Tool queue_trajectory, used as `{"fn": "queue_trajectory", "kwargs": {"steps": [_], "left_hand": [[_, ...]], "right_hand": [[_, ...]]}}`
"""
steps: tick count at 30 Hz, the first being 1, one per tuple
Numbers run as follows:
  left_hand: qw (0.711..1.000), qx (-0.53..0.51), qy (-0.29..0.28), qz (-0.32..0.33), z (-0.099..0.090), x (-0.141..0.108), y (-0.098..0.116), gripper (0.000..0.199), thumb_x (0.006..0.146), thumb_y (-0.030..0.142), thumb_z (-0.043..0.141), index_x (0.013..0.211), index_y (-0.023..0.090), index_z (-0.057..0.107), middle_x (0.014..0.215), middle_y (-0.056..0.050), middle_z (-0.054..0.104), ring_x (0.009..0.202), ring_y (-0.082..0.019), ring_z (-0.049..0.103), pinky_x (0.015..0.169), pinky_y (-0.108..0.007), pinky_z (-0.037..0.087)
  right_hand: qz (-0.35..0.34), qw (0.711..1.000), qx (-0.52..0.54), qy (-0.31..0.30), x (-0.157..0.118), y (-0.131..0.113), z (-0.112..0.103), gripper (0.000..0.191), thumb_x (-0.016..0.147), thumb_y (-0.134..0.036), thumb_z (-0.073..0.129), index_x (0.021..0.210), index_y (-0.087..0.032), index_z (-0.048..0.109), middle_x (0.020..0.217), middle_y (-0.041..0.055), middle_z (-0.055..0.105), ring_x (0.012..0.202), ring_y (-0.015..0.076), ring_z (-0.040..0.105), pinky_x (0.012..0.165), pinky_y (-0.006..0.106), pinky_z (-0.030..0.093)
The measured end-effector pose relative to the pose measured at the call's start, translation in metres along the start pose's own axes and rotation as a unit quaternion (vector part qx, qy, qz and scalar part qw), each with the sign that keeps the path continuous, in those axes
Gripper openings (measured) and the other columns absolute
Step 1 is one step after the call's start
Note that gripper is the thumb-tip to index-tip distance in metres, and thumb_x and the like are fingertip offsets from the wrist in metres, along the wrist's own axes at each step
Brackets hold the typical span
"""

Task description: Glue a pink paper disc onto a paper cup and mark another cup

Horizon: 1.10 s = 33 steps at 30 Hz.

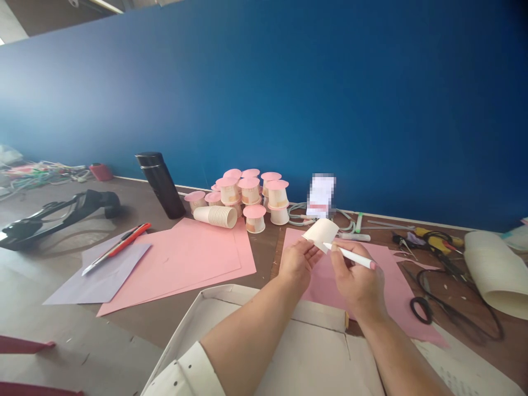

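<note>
A white paper cup [322, 232] is tilted on its side in my left hand [296, 267], whose fingers curl under it. My right hand [359, 283] grips a white marker [355, 257] with a pink end. The marker's tip meets the cup's lower side or hovers just off it; I cannot tell which. Below both hands lies a sheet of pink paper [396, 286]. Beyond them, several upturned paper cups [249, 191] topped with pink discs stand in stacked groups. A nested row of plain cups [215, 216] lies before these.
Pink sheets [181, 253], a lilac sheet [99, 278] and a box cutter [117, 247] lie left. A black bottle [160, 184] stands behind. Scissors [421, 311], cables and a large cup stack [495, 269] crowd the right. A cardboard box lid [313, 352] is nearest me.
</note>
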<state>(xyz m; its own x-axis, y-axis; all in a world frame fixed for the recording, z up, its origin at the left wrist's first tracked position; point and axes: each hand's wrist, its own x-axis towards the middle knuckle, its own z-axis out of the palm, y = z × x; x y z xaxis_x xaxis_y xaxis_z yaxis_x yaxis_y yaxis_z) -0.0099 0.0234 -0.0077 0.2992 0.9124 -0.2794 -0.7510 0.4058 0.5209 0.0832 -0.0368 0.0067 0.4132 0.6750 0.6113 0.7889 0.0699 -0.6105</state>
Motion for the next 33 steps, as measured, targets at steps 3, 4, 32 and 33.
{"fn": "queue_trajectory", "kwargs": {"steps": [3,4,32,33], "left_hand": [[1.0,-0.005,0.006,0.003,-0.0002,0.0002,-0.0001,0.004,0.075,0.007,0.06,0.078,0.01,0.059,0.076,-0.009,0.065,0.068,-0.013,0.064,0.07,-0.024,0.054],[1.0,-0.006,0.007,0.002,0.0,0.0001,0.0001,0.004,0.076,0.007,0.059,0.078,0.01,0.059,0.076,-0.009,0.064,0.068,-0.013,0.064,0.069,-0.023,0.054],[0.997,-0.078,0.018,0.014,0.0003,0.0029,0.0019,0.012,0.08,0.004,0.061,0.089,0.008,0.068,0.093,-0.009,0.067,0.072,-0.008,0.064,0.069,-0.015,0.054],[0.997,-0.077,0.014,0.011,0.0004,0.0026,0.0015,0.012,0.08,0.003,0.061,0.088,0.008,0.068,0.093,-0.009,0.067,0.072,-0.008,0.064,0.069,-0.015,0.054]], "right_hand": [[0.002,1.0,-0.004,-0.006,-0.0005,-0.0006,-0.0002,0.028,0.082,-0.044,0.053,0.085,-0.02,0.066,0.082,0.0057,0.071,0.07,0.0191,0.064,0.061,0.028,0.045],[0.004,1.0,-0.006,-0.012,-0.0006,-0.0007,-0.0001,0.028,0.082,-0.044,0.053,0.085,-0.02,0.066,0.08,0.0057,0.071,0.069,0.0192,0.064,0.061,0.028,0.044],[0.011,0.996,0.079,0.031,-0.0003,-0.0036,-0.0016,0.029,0.086,-0.042,0.055,0.1,-0.02,0.067,0.084,0.0073,0.069,0.073,0.0192,0.063,0.067,0.03,0.049],[0.009,0.997,0.077,0.029,-0.0006,-0.0039,-0.0018,0.029,0.086,-0.043,0.054,0.101,-0.021,0.067,0.084,0.0074,0.069,0.073,0.0193,0.063,0.067,0.03,0.049]]}}
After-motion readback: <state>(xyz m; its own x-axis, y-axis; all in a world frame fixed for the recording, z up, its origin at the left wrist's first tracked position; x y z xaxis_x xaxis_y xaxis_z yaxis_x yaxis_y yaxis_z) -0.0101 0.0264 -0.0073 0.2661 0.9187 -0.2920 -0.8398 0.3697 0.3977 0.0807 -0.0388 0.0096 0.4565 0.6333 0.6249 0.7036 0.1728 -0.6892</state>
